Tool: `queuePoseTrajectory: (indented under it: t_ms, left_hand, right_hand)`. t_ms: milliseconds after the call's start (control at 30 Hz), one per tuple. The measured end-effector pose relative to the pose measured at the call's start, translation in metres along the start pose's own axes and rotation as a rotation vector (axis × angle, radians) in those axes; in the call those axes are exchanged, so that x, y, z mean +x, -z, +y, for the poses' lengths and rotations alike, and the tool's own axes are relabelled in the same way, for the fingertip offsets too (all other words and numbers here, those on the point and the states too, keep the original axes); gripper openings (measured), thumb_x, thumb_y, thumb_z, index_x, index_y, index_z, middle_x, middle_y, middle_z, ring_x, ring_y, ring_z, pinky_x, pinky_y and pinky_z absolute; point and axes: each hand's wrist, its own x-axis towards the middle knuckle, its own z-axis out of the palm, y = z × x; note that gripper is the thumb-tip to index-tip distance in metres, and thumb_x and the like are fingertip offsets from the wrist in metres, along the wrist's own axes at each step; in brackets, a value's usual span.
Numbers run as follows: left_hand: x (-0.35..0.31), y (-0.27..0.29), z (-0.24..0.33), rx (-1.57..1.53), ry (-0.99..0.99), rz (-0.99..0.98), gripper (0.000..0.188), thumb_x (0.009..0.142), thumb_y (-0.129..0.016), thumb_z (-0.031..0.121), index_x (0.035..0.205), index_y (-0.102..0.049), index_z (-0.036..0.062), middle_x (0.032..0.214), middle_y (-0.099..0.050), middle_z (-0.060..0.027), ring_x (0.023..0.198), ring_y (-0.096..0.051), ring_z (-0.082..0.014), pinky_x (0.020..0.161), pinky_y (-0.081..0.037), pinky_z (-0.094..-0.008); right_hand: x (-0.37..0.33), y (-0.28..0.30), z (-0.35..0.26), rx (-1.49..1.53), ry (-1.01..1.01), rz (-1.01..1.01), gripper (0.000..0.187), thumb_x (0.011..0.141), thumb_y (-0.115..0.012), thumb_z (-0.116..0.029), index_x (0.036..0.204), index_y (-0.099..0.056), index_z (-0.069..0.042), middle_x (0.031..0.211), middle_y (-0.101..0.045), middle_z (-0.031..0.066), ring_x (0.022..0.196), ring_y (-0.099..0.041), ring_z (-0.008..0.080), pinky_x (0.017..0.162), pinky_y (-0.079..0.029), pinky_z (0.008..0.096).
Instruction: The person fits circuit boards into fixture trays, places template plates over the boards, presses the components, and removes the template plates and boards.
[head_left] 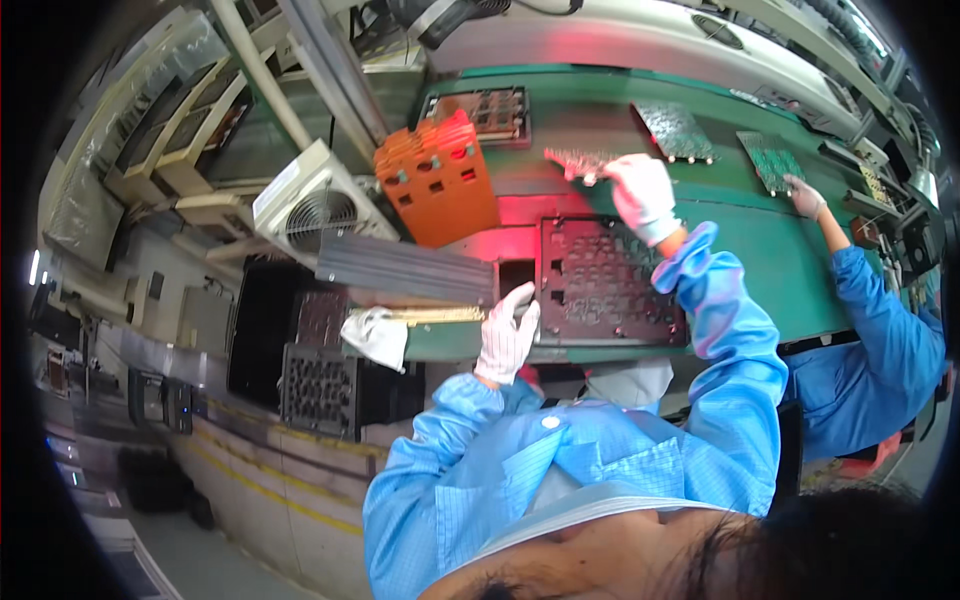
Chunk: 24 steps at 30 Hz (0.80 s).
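Observation:
My right hand [643, 195], in a white glove, grips a circuit board [580, 163] by its right end, raised above the green bench. The board is tilted and seen nearly edge-on. Below it lies a black tray [612, 290] with many cut-outs and raised ribs. My left hand [508, 335], in a striped white glove, is at the tray's left edge, thumb and fingers apart and nothing seen between them. Whether it touches the tray I cannot tell.
An orange slotted rack [437, 180] and a white fan unit [318, 205] stand to the left. Another loaded tray [485, 115] lies at the back. Farther right is a circuit board [675, 132]; a co-worker's gloved hand [806, 198] touches another green board [768, 162].

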Motion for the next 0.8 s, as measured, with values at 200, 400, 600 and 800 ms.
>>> queuePoseTrajectory:
  t_ms: [200, 400, 600, 800]
  left_hand:
    - [0.001, 0.001, 0.003, -0.112, 0.114, -0.023, 0.023, 0.084, -0.06, 0.013, 0.106, -0.061, 0.0039, 0.092, -0.067, -0.0125, 0.083, -0.065, -0.02, 0.075, -0.05, -0.0302]
    - [-0.001, -0.006, -0.007, 0.009, -0.011, 0.033, 0.02, 0.083, -0.061, 0.011, 0.103, -0.061, 0.0047, 0.089, -0.067, -0.0112, 0.079, -0.065, -0.021, 0.069, -0.051, -0.0312]
    - [0.001, -0.009, -0.009, 0.012, 0.011, 0.051, 0.023, 0.082, -0.061, 0.01, 0.105, -0.06, 0.0054, 0.088, -0.066, -0.0109, 0.078, -0.065, -0.0225, 0.07, -0.051, -0.0323]
    - [0.004, 0.0, 0.011, 0.149, -0.03, 0.007, 0.032, 0.082, -0.061, 0.015, 0.112, -0.056, 0.0054, 0.097, -0.064, -0.0132, 0.086, -0.063, -0.0257, 0.076, -0.049, -0.0339]
  right_hand:
    - [-0.003, -0.042, 0.005, -0.194, 0.135, -0.447, 0.01, 0.073, -0.053, -0.013, 0.082, -0.055, -0.011, 0.079, -0.052, 0.0071, 0.079, -0.054, 0.0251, 0.063, -0.044, 0.0379]
    - [0.01, -0.101, 0.066, -0.172, 0.087, -0.457, 0.012, 0.071, -0.057, -0.014, 0.081, -0.054, -0.008, 0.084, -0.053, 0.0123, 0.082, -0.054, 0.0311, 0.066, -0.046, 0.0406]
    - [0.018, -0.106, 0.104, -0.143, -0.273, -0.536, 0.024, 0.074, -0.063, -0.018, 0.094, -0.057, -0.007, 0.088, -0.056, 0.0142, 0.088, -0.056, 0.034, 0.073, -0.047, 0.043]
    - [-0.032, -0.022, 0.076, 0.03, -0.23, -0.451, 0.032, 0.077, -0.062, -0.022, 0.103, -0.055, -0.004, 0.093, -0.056, 0.0153, 0.091, -0.054, 0.0336, 0.08, -0.045, 0.0407]
